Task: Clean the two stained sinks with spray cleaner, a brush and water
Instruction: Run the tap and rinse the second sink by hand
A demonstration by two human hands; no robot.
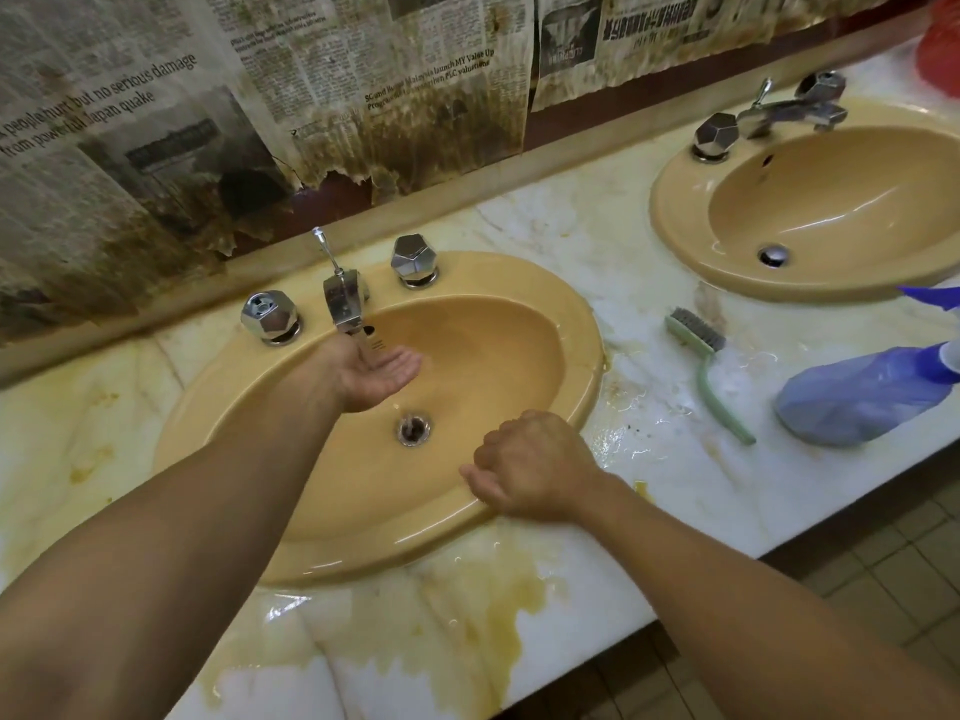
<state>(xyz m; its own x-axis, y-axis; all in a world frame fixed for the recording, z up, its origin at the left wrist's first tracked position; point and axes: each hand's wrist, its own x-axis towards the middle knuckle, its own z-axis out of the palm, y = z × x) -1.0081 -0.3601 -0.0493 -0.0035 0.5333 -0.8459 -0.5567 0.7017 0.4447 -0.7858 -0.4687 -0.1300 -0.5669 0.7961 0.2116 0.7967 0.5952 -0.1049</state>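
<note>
The near tan sink (519,324) is wet, and its chrome tap (343,301) runs water. My left hand (376,374) is cupped palm-up under the spout and holds nothing. My right hand (530,467) rests loosely closed on the sink's front rim, with nothing visible in it. A second tan sink (691,236) sits at the back right. A green-handled brush (704,356) lies on the counter between the two sinks. The blue spray bottle (862,394) lies on its side at the right edge.
The marble counter (415,631) is wet, with yellow stains along its front. Chrome knobs (270,317) (414,259) flank the tap. Stained newspaper (208,122) covers the back wall. Something red (940,49) sits at the far right. Tiled floor (883,579) lies below the counter.
</note>
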